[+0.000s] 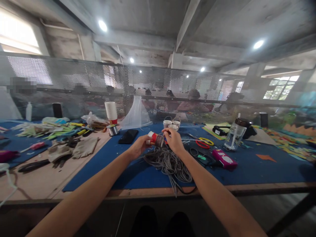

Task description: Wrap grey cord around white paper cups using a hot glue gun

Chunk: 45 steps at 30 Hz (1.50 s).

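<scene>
Both my hands hold a small white and red spool [155, 138] just above a loose bundle of grey cord [170, 164] that lies on the blue mat [118, 164]. My left hand [138, 147] grips the spool's left end with curled fingers. My right hand [174, 140] pinches its right end from above, where grey cord is wound on it. Some strands of the cord hang over the table's front edge [148, 192].
A black phone [127, 136], a silver reel below a white cup [111, 120], small white cups [171, 124], red and yellow scissors [203, 142], a pink box [224, 159] and a clear bottle [234, 135] lie around. Gloves and tools litter the left side. People sit behind a mesh screen.
</scene>
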Available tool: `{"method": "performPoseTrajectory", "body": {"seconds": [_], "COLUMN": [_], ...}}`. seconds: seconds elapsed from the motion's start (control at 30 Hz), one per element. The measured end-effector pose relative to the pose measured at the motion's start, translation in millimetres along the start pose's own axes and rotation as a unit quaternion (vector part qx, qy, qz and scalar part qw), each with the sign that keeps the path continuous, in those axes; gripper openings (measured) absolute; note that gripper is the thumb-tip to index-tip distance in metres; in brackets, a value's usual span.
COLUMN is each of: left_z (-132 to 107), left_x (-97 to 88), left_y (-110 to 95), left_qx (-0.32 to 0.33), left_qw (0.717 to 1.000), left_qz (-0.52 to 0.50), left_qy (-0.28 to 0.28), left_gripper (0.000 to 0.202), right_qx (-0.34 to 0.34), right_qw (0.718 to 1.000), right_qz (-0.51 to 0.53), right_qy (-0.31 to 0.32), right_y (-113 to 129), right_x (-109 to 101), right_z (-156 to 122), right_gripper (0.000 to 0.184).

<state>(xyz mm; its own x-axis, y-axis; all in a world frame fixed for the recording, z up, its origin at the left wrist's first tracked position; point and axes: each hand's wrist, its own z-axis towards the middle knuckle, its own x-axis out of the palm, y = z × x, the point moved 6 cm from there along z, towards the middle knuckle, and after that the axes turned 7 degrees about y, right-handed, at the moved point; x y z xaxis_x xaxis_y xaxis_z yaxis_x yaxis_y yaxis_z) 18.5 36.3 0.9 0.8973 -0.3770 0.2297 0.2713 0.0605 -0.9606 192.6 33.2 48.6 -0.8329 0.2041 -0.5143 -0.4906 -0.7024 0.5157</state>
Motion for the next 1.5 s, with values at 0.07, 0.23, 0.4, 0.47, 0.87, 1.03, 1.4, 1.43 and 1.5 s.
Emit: {"method": "performPoseTrajectory", "body": {"seconds": [0.07,0.23,0.4,0.47,0.87,1.03,1.4,1.43,1.5], "left_z": [1,1,-2,-2,-5,-5,-1,-1,-2], "left_x": [-5.6,-11.3,-12.4,-14.1,-15.4,-18.2,-23.4,-23.6,-23.8], "left_y": [0,-5,-11,-12,-24,-25,-19,-19,-19], "left_qx": [-0.001,0.034,0.059,0.062,0.124,0.134,0.125,0.124,0.122], "left_qw": [0.999,0.998,0.996,0.995,0.979,0.976,0.982,0.982,0.982], "left_qz": [-0.017,-0.001,0.038,0.050,0.129,0.130,0.082,0.078,0.071], "left_qy": [-0.034,-0.051,-0.048,-0.058,-0.097,-0.108,-0.118,-0.119,-0.122], "left_gripper": [0.027,0.031,0.033,0.031,0.032,0.035,0.034,0.034,0.034], "right_qx": [0.000,0.039,0.034,0.045,0.277,0.294,0.299,0.304,0.322], "right_qw": [1.000,0.998,0.995,0.994,0.885,0.880,0.894,0.896,0.909], "right_qz": [0.017,0.003,-0.079,-0.091,-0.311,-0.277,-0.231,-0.229,-0.183], "right_qy": [0.015,0.046,-0.042,-0.051,0.207,0.249,0.242,0.228,0.192], "right_y": [4,4,-2,-9,-83,-87,-90,-90,-92], "right_x": [1,5,-9,-15,-35,-20,1,-1,-4], "right_z": [-1,-4,-1,1,-20,-24,-18,-18,-18], "right_gripper": [0.023,0.026,0.021,0.021,0.033,0.046,0.043,0.041,0.038]}}
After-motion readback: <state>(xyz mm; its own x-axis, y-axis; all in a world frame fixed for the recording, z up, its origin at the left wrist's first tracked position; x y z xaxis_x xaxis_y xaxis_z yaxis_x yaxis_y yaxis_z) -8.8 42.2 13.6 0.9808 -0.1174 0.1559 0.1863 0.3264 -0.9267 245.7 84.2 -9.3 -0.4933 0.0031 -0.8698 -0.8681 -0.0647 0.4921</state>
